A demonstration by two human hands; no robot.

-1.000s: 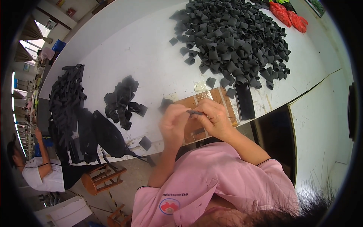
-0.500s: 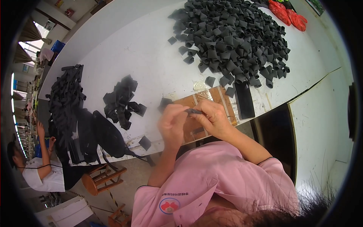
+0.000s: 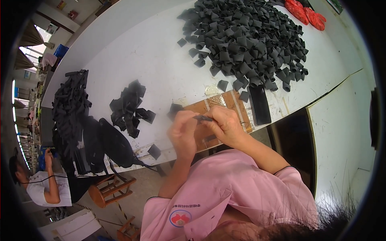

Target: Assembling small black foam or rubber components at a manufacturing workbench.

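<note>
Here in the head view, it's both hands in close, and the dark piece (image 3: 204, 118) sits right between them, over the brown board (image 3: 195, 107)! My right hand (image 3: 226, 124) has it pinched between thumb and forefinger, the thumb below; my left hand (image 3: 181, 130) comes in curled, its fingertips closed on the near end, though exactly how those fingers lie is hard to tell. A light thing, I'd judge, thin and bendy, soft enough to give under a squeeze, with little to break; it looks matt, so I wouldn't expect it to slip much, and the ends are the place to grip, thumb against finger, leaving the middle free. And where is it? To the right of my left fingertips, to the left of my right palm, touching both hands, well in front of my chest! Just behind the left hand, a dark patch (image 3: 174, 110) on the table (image 3: 132, 48); farther left, a small heap (image 3: 130, 105); beyond the board, the big pile (image 3: 249, 40) of curled pieces, with a flat black slab (image 3: 260, 105) standing out beside the board's right edge
</note>
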